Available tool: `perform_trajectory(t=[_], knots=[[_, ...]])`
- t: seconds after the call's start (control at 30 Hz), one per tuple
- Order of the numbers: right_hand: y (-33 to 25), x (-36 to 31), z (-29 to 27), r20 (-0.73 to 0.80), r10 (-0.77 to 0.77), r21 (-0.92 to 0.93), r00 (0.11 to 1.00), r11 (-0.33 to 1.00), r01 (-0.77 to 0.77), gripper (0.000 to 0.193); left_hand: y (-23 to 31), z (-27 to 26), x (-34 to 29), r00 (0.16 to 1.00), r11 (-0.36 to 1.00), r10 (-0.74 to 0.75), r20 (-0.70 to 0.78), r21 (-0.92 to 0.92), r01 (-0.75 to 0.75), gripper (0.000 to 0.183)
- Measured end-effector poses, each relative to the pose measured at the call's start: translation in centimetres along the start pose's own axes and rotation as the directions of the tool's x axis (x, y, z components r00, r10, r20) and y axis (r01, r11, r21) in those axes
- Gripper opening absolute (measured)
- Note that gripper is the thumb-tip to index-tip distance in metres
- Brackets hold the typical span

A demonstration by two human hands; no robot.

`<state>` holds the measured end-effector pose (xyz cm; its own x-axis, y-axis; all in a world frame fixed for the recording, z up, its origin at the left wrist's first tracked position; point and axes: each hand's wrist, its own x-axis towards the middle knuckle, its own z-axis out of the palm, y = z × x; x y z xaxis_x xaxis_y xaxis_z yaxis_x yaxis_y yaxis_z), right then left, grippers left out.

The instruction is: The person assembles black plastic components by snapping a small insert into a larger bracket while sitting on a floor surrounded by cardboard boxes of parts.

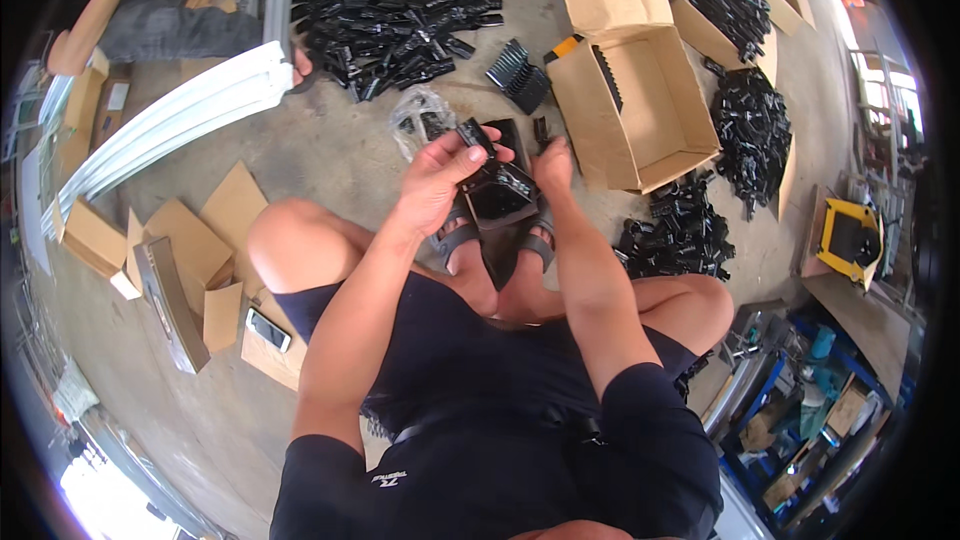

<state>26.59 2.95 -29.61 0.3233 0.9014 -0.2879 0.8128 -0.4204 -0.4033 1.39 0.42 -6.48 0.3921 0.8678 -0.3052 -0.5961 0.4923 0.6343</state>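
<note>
Above my sandalled feet, my left hand (440,176) is closed round a glossy black part (474,137), thumb on top. Other glossy black parts (505,178) lie just under its fingers, over a dark block-like thing (497,202) between my feet; which of them the hand also grips I cannot tell. To the right, my right hand (553,164) pinches a small black piece (541,128) that sticks up past the fingertips. Beyond the hands, a row of black parts (518,76) lies side by side on the floor, near a crumpled clear plastic bag (420,120).
An open cardboard box (640,100) stands right of my hands. Heaps of black parts lie at far left (395,30), at right (752,135) and by my right knee (680,230). White long profiles (180,120), flattened cartons (180,240) and a phone (268,330) are at left.
</note>
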Motion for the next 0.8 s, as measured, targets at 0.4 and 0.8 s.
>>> perform_trajectory(t=[0.4, 0.8], knots=[[-11.8, -13.7, -22.9, -0.204, -0.53, 0.391, 0.823, 0.727, 0.565, 0.039, -1.4, 1.3, 0.1, 0.999, 0.989, 0.034, 0.028, 0.142, -0.037, 0.036], [-14.2, -20.9, -22.9, -0.184, -0.683, 0.127, 0.707, 0.697, 0.706, 0.056, -1.6, 2.3, -4.1, 0.987, 0.988, 0.131, 0.096, 0.064, -0.137, 0.029]])
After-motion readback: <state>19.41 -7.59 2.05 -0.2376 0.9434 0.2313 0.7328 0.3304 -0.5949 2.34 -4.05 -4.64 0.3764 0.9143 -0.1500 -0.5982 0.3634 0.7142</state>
